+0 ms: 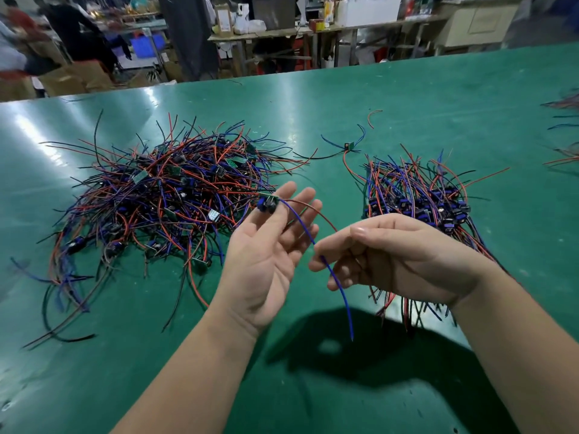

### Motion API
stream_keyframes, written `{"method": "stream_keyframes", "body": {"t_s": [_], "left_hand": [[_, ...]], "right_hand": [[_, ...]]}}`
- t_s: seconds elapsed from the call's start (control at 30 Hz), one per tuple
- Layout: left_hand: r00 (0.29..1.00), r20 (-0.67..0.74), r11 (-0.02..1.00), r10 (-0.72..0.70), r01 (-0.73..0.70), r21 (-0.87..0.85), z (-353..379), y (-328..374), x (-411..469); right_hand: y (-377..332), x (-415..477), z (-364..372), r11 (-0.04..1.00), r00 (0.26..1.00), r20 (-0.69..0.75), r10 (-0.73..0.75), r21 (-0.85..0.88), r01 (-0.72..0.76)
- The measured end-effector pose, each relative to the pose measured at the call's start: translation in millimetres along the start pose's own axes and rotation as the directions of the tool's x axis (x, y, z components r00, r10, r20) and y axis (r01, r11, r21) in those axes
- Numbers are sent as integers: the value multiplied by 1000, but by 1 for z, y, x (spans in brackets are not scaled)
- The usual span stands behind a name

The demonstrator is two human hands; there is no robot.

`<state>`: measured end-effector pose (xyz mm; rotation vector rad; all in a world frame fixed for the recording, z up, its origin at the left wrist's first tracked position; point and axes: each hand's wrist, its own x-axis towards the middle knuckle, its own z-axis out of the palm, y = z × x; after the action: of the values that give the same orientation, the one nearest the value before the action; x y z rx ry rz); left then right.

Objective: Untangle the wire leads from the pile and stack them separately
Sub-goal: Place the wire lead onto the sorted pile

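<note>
A tangled pile [166, 195] of red, blue and black wire leads with small green boards lies on the green table at the left. A sorted stack [416, 198] of aligned leads lies at the right. My left hand [269, 255] is raised palm up and pinches one lead's small board [267, 203] at its fingertips. That lead's blue wire [336, 283] runs down through my right hand [398, 255], whose fingers curl around it; the tip hangs free below. Its red wire arcs behind my right hand.
One loose lead [347, 147] lies between pile and stack, and a short red wire [374, 115] lies farther back. More leads [564, 133] sit at the table's right edge. Beyond the green table [438, 98] are benches, boxes and people.
</note>
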<state>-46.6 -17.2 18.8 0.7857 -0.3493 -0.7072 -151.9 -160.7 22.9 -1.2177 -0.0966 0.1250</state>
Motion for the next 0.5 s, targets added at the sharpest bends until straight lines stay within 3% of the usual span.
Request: {"method": "stream_keyframes", "body": {"t_s": [0.17,0.23,0.33,0.5], "left_hand": [[997,-78,996,-27,34,85,0,-1,0],[996,-88,976,-21,40,216,-1,-1,-1],[993,20,898,-114,95,429,-1,-3,-4],[917,205,756,-342,139,640,0,-15,-17]], "right_hand": [[-6,-5,1,993,997,-22,77,-83,-78],[-8,-4,0,992,988,-148,48,-108,-65],[-7,1,-7,989,908,-419,-13,-136,-49],[3,6,1,968,914,-394,94,-177,-176]]}}
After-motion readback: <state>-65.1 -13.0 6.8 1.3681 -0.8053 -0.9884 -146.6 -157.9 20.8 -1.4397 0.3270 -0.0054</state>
